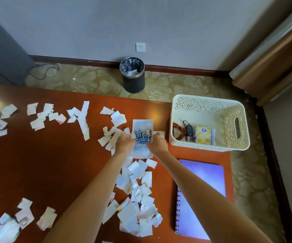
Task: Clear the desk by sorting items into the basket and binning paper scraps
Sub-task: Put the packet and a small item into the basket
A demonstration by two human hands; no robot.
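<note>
Desk (54, 155) strewn with torn paper scraps (134, 199). A white-and-blue packet (142, 128) is gripped at mid-height by the left hand (124, 142) and right hand (156, 143), fingers closed on its edges, just left of the cream basket (208, 104). A lined bin (133, 75) is seen on the carpet beyond; a spiral notebook (206, 181) lies near the right forearm.

1 basket (204, 104), 1 bin (133, 81), 1 notebook (210, 174), 1 packet (143, 127), 2 hands (125, 141)

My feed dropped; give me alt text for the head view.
Both hands, left and right, hold a white-blue packet over a desk strewn with paper scraps. A basket and notebook lie right; a bin stands beyond.
</note>
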